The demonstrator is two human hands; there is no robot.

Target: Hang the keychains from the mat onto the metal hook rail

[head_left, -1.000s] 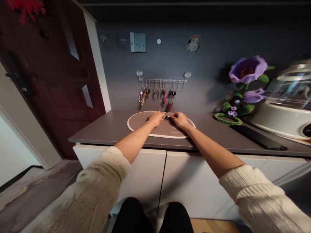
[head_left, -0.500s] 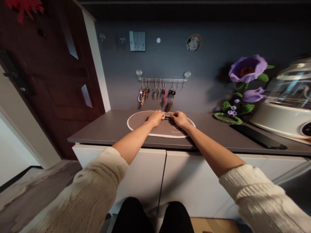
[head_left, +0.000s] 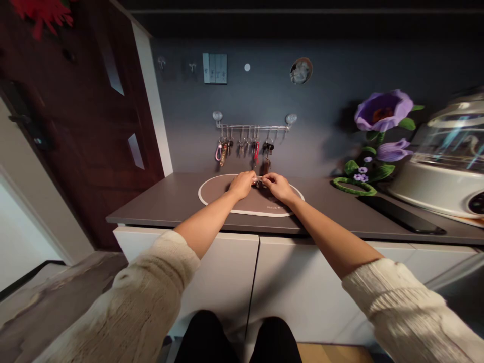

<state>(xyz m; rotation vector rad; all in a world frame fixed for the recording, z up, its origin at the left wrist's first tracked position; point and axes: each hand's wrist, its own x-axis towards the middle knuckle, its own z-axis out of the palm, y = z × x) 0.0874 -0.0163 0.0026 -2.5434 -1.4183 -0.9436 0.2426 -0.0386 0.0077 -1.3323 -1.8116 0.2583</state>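
My left hand (head_left: 242, 185) and my right hand (head_left: 278, 186) face each other above an oval brown mat (head_left: 215, 194) with a white rim. Between them shows a small dark, silvery thing that looks like keys (head_left: 258, 184), partly covered by the fingers. The left fingers are closed on one side of it. Thumb and fingertips of the right hand pinch the other side. Behind the hands, several sets of keys hang from a clear hook rail (head_left: 253, 127) on the wall, including a red fob (head_left: 256, 151) and a brown tag (head_left: 266, 166).
To the right stand purple knitted flowers (head_left: 383, 113) with a green base ring, a black phone-like slab (head_left: 401, 214), and a cream appliance (head_left: 427, 181) with a transparent top. White cabinet doors (head_left: 212, 272) lie below the grey counter (head_left: 151, 201). A dark red door (head_left: 94, 166) is at the left.
The dark thing between my hands has shifted from a flat, bar-like look to a more bunched one. My right fingertips have moved slightly left, closer to my left hand. The view has tilted slightly.
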